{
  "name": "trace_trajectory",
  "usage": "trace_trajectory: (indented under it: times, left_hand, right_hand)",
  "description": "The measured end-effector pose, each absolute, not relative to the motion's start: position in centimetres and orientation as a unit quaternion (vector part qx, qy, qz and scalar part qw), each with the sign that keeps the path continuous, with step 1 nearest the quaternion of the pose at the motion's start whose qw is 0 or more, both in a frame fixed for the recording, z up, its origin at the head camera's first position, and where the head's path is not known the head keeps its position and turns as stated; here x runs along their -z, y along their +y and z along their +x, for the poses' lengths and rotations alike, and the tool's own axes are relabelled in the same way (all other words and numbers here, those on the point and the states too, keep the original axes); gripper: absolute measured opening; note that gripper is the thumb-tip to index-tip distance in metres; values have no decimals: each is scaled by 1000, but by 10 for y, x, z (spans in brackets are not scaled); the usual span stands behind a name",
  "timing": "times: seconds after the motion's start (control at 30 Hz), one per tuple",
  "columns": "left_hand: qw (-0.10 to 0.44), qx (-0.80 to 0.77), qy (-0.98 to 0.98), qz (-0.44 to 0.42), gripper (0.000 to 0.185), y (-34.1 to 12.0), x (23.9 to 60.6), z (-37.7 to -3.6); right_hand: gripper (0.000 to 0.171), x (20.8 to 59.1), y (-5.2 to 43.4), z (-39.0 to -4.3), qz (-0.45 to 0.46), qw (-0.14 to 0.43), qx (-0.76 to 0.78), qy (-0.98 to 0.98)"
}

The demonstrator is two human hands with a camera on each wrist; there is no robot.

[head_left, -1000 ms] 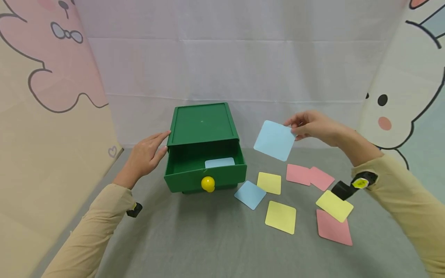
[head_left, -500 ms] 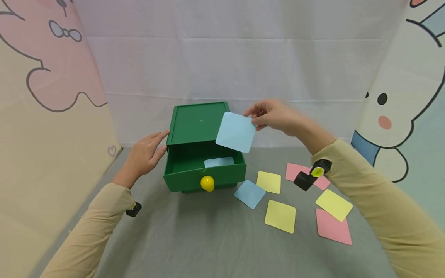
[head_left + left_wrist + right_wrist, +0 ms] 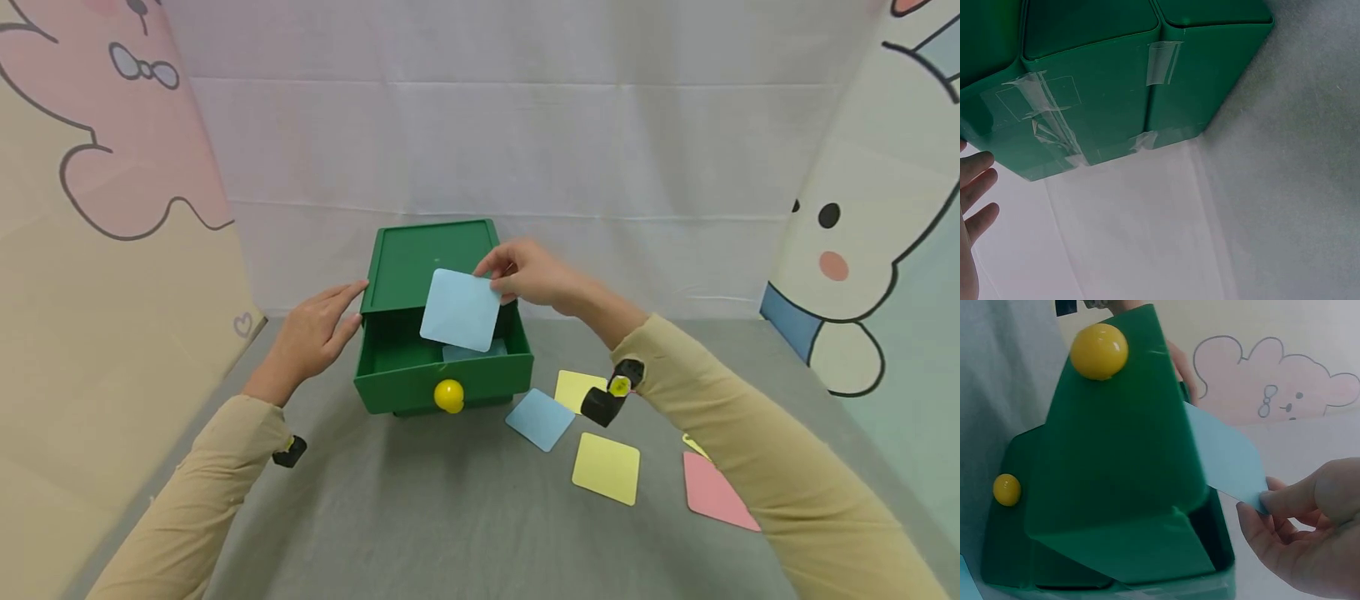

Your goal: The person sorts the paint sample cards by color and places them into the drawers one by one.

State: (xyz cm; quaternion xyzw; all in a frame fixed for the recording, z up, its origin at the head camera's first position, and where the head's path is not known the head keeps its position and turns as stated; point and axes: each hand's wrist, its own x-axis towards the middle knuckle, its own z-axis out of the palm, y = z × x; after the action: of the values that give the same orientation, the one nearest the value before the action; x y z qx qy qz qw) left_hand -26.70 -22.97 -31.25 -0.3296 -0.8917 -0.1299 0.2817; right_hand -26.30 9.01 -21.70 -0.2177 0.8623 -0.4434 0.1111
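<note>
Between thumb and fingers, my right hand (image 3: 536,275) pinches a light blue square card (image 3: 460,310) by its corner, above the pulled-out top drawer (image 3: 420,382) of a green cabinet (image 3: 431,262). Under it, partly hidden, another blue card (image 3: 474,352) lies inside the drawer. The right wrist view shows the held card (image 3: 1229,453) partly behind the drawer front with its yellow knob (image 3: 1100,352). My left hand (image 3: 311,333) has its fingers extended, with fingertips touching the cabinet's left side. Taped green sections (image 3: 1097,100) of that side fill the left wrist view.
On the grey cloth, right of the cabinet, lie a blue card (image 3: 540,420), yellow cards (image 3: 606,468) and a pink card (image 3: 716,493). My right sleeve (image 3: 750,442) covers part of that area. A white curtain (image 3: 495,150) hangs behind.
My right hand has carried the blue card leftward from beside the cabinet to above the drawer, dipping lower in the last half second. The left hand has stayed in place.
</note>
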Motion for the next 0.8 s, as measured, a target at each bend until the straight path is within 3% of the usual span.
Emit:
trace_trajectory:
  times: [0.43, 0.8]
  left_hand:
    - [289, 136, -887, -334, 48, -229, 313, -268]
    - [289, 139, -887, -333, 48, -228, 314, -268]
  right_hand:
    - [23, 232, 67, -252, -272, 161, 437, 842]
    - [24, 246, 61, -247, -334, 158, 389, 844]
